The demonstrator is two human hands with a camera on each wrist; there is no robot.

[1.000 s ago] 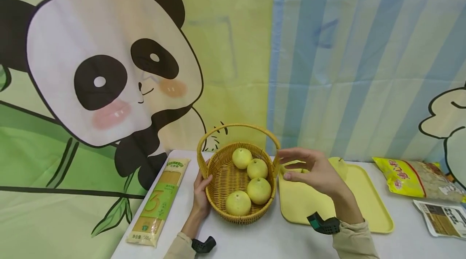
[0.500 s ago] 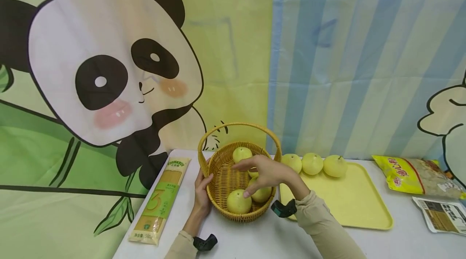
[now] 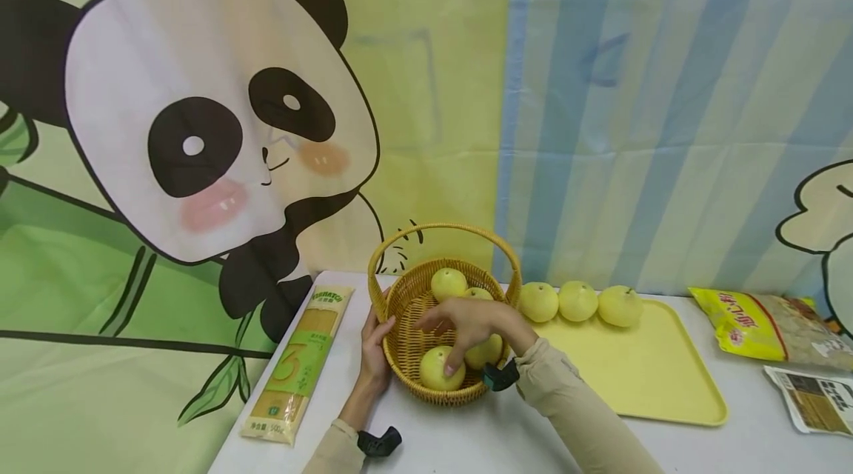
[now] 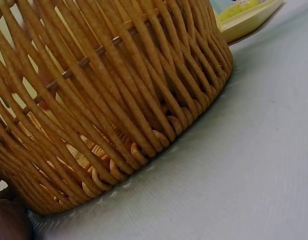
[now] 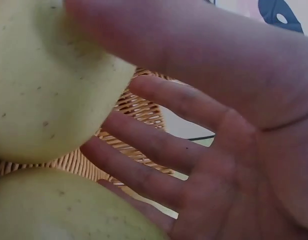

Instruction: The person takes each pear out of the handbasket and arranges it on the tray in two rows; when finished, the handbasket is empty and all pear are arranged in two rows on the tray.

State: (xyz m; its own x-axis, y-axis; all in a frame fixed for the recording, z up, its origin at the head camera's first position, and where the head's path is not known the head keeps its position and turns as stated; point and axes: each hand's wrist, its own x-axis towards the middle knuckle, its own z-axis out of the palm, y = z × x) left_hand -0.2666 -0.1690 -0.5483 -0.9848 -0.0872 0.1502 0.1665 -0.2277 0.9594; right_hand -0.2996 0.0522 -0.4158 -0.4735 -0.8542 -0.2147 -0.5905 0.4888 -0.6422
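A woven wicker basket (image 3: 406,337) with a tall hoop handle stands on the white table, with several yellow-green pears inside. My left hand (image 3: 375,349) grips its left side, thumb at the rim; only a dark bit of that hand shows in the left wrist view, beside the wicker wall (image 4: 119,100). Over the basket, my right hand (image 3: 469,320) reaches in from the right with fingers spread. Its thumb lies against the front pear (image 3: 436,370). In the right wrist view the thumb overlaps a speckled pear (image 5: 49,105), fingers extended past its far edge, another pear (image 5: 54,210) below.
Right of the basket lies a yellow tray (image 3: 666,378) with three pears (image 3: 577,301) along its back edge. A noodle packet (image 3: 303,363) lies at the left. At the far right are a yellow bag (image 3: 743,322) and a smaller packet (image 3: 816,400). A printed curtain hangs behind.
My right hand has moved left from beside the basket handle, over the tray, into the basket, down to the front pear. The tray's pears came into sight. My left hand keeps its hold.
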